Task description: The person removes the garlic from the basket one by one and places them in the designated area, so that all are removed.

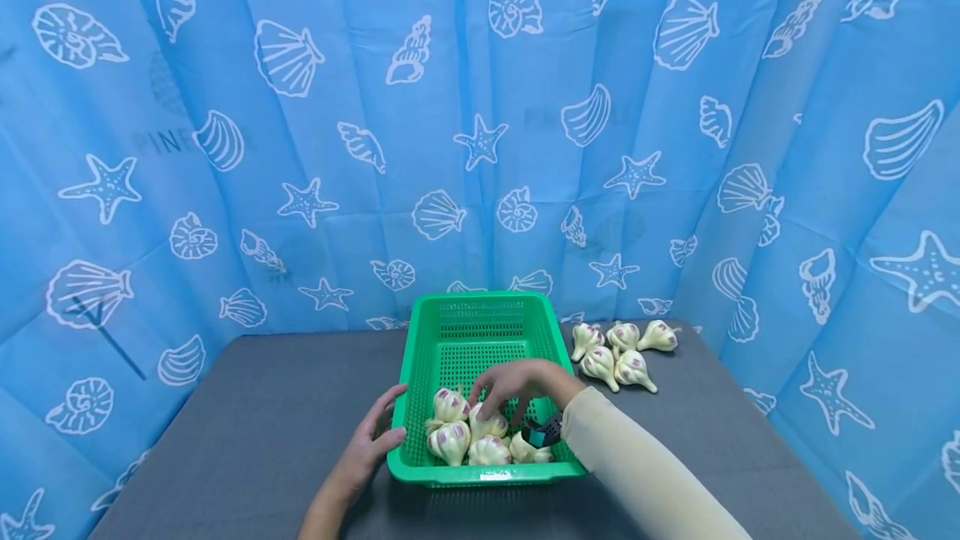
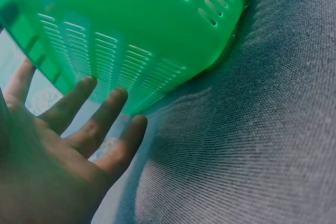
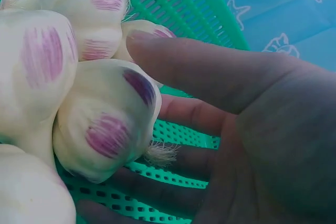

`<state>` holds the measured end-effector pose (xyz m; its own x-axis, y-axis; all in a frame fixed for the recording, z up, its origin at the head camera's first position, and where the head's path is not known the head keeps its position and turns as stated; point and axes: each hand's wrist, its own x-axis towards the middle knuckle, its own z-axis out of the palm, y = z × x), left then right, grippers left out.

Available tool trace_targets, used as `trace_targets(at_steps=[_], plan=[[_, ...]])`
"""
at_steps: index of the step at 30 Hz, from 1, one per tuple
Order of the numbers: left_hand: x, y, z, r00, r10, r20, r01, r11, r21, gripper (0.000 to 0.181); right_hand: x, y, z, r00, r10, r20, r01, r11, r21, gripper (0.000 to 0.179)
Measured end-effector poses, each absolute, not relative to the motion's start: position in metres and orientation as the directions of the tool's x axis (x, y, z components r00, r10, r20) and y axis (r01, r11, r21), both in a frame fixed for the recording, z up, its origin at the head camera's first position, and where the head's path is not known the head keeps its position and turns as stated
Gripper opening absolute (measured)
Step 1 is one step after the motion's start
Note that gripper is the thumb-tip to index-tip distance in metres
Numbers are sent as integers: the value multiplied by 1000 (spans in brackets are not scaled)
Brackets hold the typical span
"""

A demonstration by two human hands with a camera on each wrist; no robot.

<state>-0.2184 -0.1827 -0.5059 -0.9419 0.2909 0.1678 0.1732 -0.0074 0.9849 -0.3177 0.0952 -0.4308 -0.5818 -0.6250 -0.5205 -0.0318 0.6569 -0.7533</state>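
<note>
A green plastic basket (image 1: 400, 432) stands on the table with several garlic bulbs (image 1: 449, 442) gathered at its near end. My left hand (image 1: 367, 448) is at the basket's left side, thumb and fingers spread near the rim; the left wrist view shows the extended fingers (image 2: 102, 121) beside the slotted wall. Inside the basket is my right hand (image 1: 517, 382), reaching down over the bulbs. In the right wrist view its thumb and fingers are spread around one purple-streaked garlic bulb (image 3: 107, 119), without a clear pinch. The fingertips are partly hidden behind that bulb.
Several more garlic bulbs (image 1: 622, 352) lie on the grey table (image 1: 300, 390), right of the basket. A blue curtain (image 1: 480, 140) with white shells and starfish hangs behind and along the sides.
</note>
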Motion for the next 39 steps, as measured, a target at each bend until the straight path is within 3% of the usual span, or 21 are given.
trace_targets(at_steps=[7, 22, 33, 39], plan=[[-219, -183, -505, -940, 289, 180, 187, -4, 982, 57, -315, 94, -430, -582, -625, -521, -80, 681, -728, 37], [-217, -182, -508, -951, 268, 156, 162, 0, 987, 57, -309, 91, -435, -597, -654, -464, -238, 697, -676, 36], [-218, -181, -507, -947, 266, 182, 190, 3, 982, 57, -314, 97, -428, -631, -638, -441, -263, 711, -652, 44], [-218, -180, -506, -947, 265, 180, 188, 5, 982, 57, -313, 104, -421, -649, -641, -410, -222, 674, -704, 54]])
